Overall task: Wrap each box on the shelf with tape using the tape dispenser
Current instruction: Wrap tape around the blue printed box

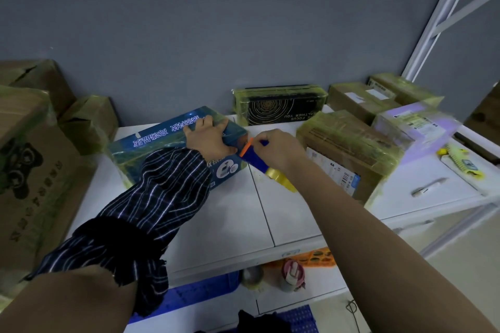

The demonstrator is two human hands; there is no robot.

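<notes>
- I am working on the blue box [151, 140], which is lying on the white shelf [243, 211] left of centre, already showing yellowish film over its top and left end.
- My left hand [209, 138] is pressing down on the box's right end, fingers spread flat over the top, steadying it rather than gripping it.
- My right hand [281, 149] is clamping its fingers around the tape dispenser [255, 158], whose orange edge is touching the box's right end just beside my left thumb; the yellow tape roll [281, 180] is hanging on the near side.
- I am judging this as the laying or cutting of a strip at that end face; I cannot tell whether tape is stuck down there.
- For the next move I am expecting to need firm pressure from the left hand while the dispenser draws across the face.
- The black box [278, 108] behind and the brown box [349, 143] to the right are looking wrapped already.
</notes>
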